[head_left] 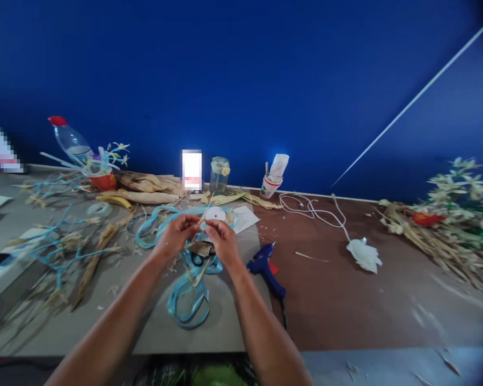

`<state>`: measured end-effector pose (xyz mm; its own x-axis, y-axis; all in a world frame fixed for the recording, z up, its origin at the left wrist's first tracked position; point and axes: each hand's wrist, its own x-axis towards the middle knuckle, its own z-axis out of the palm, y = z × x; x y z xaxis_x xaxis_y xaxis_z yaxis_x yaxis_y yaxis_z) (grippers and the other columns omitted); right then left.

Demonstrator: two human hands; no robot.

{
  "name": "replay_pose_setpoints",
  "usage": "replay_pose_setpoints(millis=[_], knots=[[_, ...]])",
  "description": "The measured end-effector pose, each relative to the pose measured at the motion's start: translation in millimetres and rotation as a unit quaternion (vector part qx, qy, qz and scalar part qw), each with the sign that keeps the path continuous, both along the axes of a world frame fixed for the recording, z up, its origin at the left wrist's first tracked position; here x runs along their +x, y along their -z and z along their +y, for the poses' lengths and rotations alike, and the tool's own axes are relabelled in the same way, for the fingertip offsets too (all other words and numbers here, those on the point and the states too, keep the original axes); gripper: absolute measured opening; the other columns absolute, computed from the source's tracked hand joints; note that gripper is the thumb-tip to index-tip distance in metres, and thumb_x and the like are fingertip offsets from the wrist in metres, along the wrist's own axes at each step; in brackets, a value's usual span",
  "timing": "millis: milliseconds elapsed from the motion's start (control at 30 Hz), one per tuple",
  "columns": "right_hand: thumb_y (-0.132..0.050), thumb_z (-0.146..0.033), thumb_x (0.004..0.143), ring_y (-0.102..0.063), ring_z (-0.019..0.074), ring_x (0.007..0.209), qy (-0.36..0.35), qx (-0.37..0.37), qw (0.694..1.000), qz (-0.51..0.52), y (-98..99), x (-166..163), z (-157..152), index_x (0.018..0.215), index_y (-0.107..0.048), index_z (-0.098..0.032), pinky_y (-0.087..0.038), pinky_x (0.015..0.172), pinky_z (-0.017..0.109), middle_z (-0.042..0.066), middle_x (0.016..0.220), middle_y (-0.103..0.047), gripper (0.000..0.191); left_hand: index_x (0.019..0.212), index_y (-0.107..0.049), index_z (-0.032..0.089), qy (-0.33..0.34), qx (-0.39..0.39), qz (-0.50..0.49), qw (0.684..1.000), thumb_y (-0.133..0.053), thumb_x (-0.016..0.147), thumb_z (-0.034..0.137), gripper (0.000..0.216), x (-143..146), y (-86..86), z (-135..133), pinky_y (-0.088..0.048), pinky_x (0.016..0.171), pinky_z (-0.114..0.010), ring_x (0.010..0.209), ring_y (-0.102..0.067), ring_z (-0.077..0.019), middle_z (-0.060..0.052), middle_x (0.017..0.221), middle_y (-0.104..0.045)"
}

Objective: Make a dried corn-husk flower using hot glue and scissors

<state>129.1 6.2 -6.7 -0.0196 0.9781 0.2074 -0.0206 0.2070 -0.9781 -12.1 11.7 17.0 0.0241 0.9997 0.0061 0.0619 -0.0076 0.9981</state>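
Observation:
My left hand (180,231) and my right hand (222,238) meet over the table, fingertips pinched together. Between them is a thin pale strip (203,221), small and partly hidden by the fingers, with a bit of light blue at it. Just behind the fingers lies a white round disc (216,215). Loops of light-blue ribbon (189,316) spread under and around both hands. Scissors with black handles (197,259) seem to lie below the hands, partly covered. A blue glue gun (268,268) rests to the right of my right forearm.
A glass jar (219,177), a paper cup (271,186) and a red cup (103,181) stand along the blue wall. Dried husks (156,185) and blue-wrapped branches (59,260) lie left. A white cable (340,217), a crumpled white piece (364,255) and a flower bunch (462,193) lie right.

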Motion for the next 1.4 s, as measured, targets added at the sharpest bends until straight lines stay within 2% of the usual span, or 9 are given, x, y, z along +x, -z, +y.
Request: replay_pose_setpoints(millis=[167, 500, 600, 700, 767, 833, 967, 1167, 1400], knots=[[-0.058, -0.031, 0.072, -0.052, 0.0122, 0.061, 0.033, -0.025, 0.999, 0.012, 0.9, 2.7, 4.0, 0.072, -0.062, -0.018, -0.043, 0.062, 0.024, -0.002, 0.064, -0.060, 0.014, 0.093, -0.057, 0.015, 0.047, 0.006, -0.014, 0.999, -0.070, 0.063, 0.042, 0.042, 8.5, 17.7, 4.9, -0.044, 0.059, -0.027, 0.063, -0.058, -0.0147, -0.002, 0.071, -0.064], [-0.058, -0.030, 0.066, -0.041, 0.0093, 0.051, 0.074, -0.100, 0.986, 0.115, -0.5, 7.9, 6.1, 0.057, -0.055, -0.018, -0.034, 0.056, 0.023, -0.006, 0.050, -0.047, 0.015, 0.093, -0.059, 0.015, 0.020, 0.016, 0.047, 0.999, -0.062, 0.071, 0.041, 0.034, -0.3, 23.9, 3.7, -0.043, 0.055, -0.025, 0.056, -0.055, -0.0133, 0.002, 0.061, -0.059], [-0.059, -0.030, 0.065, -0.039, 0.0090, 0.050, 0.097, -0.095, 0.978, 0.160, 1.9, 10.0, 8.5, 0.057, -0.055, -0.018, -0.033, 0.055, 0.023, -0.006, 0.049, -0.046, 0.015, 0.089, -0.061, 0.014, -0.025, 0.042, 0.094, 0.994, -0.058, 0.073, 0.038, 0.029, -3.9, 20.5, 4.6, -0.042, 0.056, -0.025, 0.057, -0.054, -0.0135, 0.001, 0.064, -0.059], [-0.061, -0.031, 0.064, -0.039, 0.0091, 0.050, 0.094, -0.093, 0.972, 0.195, 2.2, 10.9, 10.1, 0.057, -0.055, -0.018, -0.033, 0.055, 0.023, -0.006, 0.049, -0.046, 0.015, 0.084, -0.065, 0.016, -0.078, 0.096, 0.161, 0.979, -0.056, 0.074, 0.038, 0.025, -6.4, 10.3, 4.5, -0.044, 0.064, -0.027, 0.072, -0.057, -0.0164, -0.003, 0.079, -0.064], [-0.061, -0.032, 0.064, -0.039, 0.0093, 0.051, 0.084, -0.092, 0.970, 0.207, 1.9, 10.4, 10.3, 0.058, -0.055, -0.018, -0.033, 0.055, 0.023, -0.006, 0.049, -0.046, 0.016, 0.078, -0.067, 0.018, -0.058, 0.121, 0.185, 0.973, -0.054, 0.076, 0.039, 0.025, -5.8, 2.0, 3.1, -0.045, 0.073, -0.028, 0.085, -0.058, -0.0196, -0.005, 0.086, -0.065], [-0.062, -0.033, 0.065, -0.040, 0.0094, 0.051, 0.074, -0.088, 0.970, 0.214, 1.4, 9.5, 10.0, 0.058, -0.054, -0.018, -0.034, 0.054, 0.023, -0.006, 0.050, -0.046, 0.018, 0.082, -0.067, 0.017, 0.001, 0.085, 0.164, 0.983, -0.053, 0.078, 0.042, 0.029, -3.1, -4.3, 1.3, -0.045, 0.069, -0.028, 0.079, -0.058, -0.0190, -0.004, 0.081, -0.066], [-0.062, -0.033, 0.066, -0.041, 0.0094, 0.053, 0.058, -0.073, 0.977, 0.192, -0.9, 9.3, 8.2, 0.061, -0.056, -0.018, -0.034, 0.055, 0.023, -0.005, 0.052, -0.047, 0.017, 0.077, -0.064, 0.015, 0.073, 0.054, 0.111, 0.990, -0.062, 0.070, 0.040, 0.026, 4.5, -4.4, -0.6, -0.039, 0.055, -0.023, 0.059, -0.050, -0.0129, 0.000, 0.065, -0.059], [-0.060, -0.035, 0.067, -0.041, 0.0097, 0.053, 0.042, -0.070, 0.987, 0.135, -6.4, 10.7, 5.1, 0.061, -0.056, -0.019, -0.035, 0.056, 0.023, -0.005, 0.054, -0.048, 0.018, 0.069, -0.056, 0.016, 0.031, 0.072, 0.120, 0.990, -0.055, 0.075, 0.041, 0.026, 6.7, 8.1, 0.1, -0.033, 0.052, -0.023, 0.054, -0.042, -0.0109, 0.003, 0.058, -0.049], [-0.056, -0.032, 0.071, -0.041, 0.0098, 0.054, 0.028, -0.070, 0.992, 0.098, 0.3, 10.1, 5.3, 0.060, -0.053, -0.018, -0.036, 0.056, 0.023, -0.004, 0.054, -0.047, 0.017, 0.070, -0.057, 0.017, 0.002, 0.093, 0.169, 0.981, -0.045, 0.082, 0.045, 0.032, 4.5, 7.3, -2.2, -0.035, 0.053, -0.024, 0.055, -0.043, -0.0126, 0.002, 0.056, -0.047]])
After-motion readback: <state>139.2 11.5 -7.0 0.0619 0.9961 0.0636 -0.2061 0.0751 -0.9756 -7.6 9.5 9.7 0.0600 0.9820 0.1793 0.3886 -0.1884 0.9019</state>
